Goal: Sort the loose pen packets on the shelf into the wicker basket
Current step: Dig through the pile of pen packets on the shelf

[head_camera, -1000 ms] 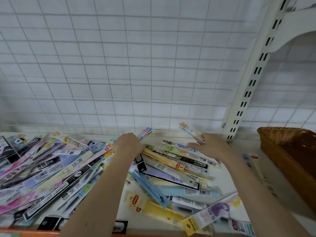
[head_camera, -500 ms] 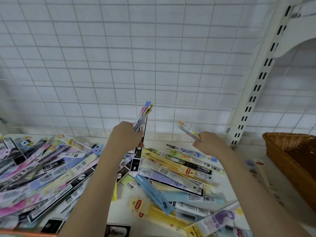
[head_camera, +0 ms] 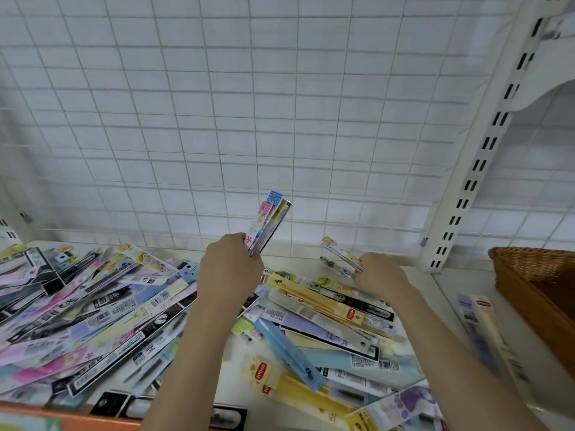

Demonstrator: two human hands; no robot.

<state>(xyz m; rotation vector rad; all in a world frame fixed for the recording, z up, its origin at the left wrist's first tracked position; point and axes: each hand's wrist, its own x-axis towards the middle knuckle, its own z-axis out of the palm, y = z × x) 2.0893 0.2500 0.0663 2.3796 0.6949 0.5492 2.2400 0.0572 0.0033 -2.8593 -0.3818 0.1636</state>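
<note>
Wicker basket (head_camera: 535, 275) at far right shows no packets inside, the heap of pen packets (head_camera: 102, 309) covers the shelf (head_camera: 448, 287), left hand (head_camera: 228, 272) grips a few upright, right hand (head_camera: 381, 273) pinches one

Bright, even, diffuse light, source not seen; shadows soft, faint. No strong glare. Wide-angle bend: wire grid (head_camera: 249, 104) lines curve twd edges, upright post (head_camera: 485, 144) leans. Motion blur on pen packets (head_camera: 93, 321), esp. lower right; edges soft.
</note>
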